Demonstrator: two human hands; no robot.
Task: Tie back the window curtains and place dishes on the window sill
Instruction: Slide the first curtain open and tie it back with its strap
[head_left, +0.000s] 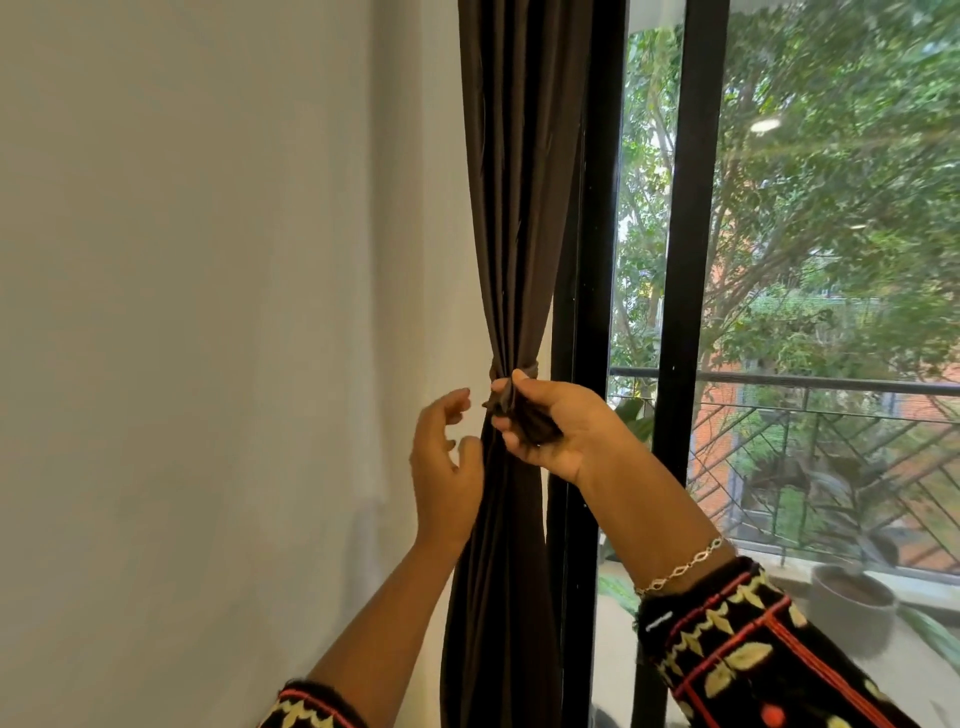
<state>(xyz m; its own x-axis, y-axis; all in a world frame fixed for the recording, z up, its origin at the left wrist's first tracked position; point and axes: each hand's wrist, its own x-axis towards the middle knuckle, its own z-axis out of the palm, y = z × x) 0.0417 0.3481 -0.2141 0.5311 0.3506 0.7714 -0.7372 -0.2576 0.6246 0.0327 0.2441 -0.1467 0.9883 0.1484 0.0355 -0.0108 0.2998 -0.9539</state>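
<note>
Tension counts: the curtain (511, 234), gathered between the hands, has its tie end (511, 410) pinched in the right hand (556, 431), so the left hand (447, 467), open and empty just beside the folds, should steady the bundle while the end draws snug.

Pale wall (208, 312) left; black window frame (680, 260); trees (831, 182), balcony railing (831, 387), possibly planter (852, 603) outside.

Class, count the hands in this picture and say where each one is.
2. The left hand is open at the left edge of the gathered curtain; the right hand pinches dark fabric at its cinched waist. No others show.
</note>
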